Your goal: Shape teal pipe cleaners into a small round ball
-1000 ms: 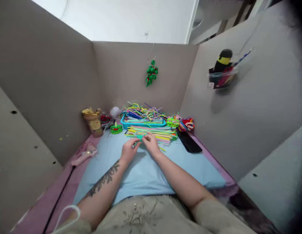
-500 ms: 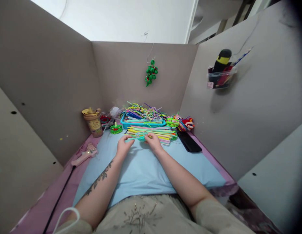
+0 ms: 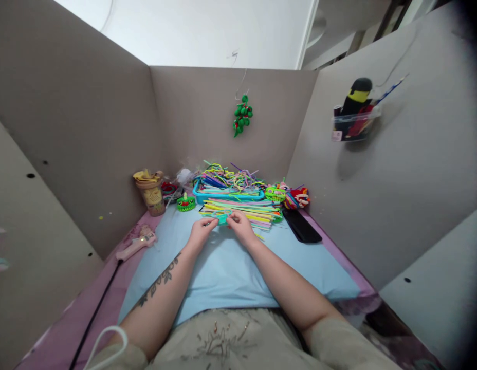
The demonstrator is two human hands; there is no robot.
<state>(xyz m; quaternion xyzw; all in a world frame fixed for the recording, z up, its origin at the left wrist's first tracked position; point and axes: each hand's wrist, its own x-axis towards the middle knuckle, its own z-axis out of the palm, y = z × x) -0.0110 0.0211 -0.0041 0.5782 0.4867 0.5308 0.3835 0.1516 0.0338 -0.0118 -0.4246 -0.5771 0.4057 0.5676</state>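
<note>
Nearest, a light blue cloth (image 3: 226,272) covers the table. On its far part the tattooed left hand (image 3: 200,234) and the right hand (image 3: 242,228) meet, each pinching one end of a small teal fuzzy pipe-cleaner piece (image 3: 222,219) between fingertips. Just beyond lies a flat row of pastel pipe cleaners (image 3: 242,209), then a blue plastic tray (image 3: 226,195) heaped with tangled ones. To the near left lies a pink glue gun (image 3: 134,245); to the right, a black flat case (image 3: 302,226).

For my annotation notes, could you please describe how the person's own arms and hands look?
Both forearms are bare, with no sleeves, gloves or wristbands in view. The left forearm carries a dark leafy tattoo along its length; the right forearm is unmarked. No rings can be made out.
</note>
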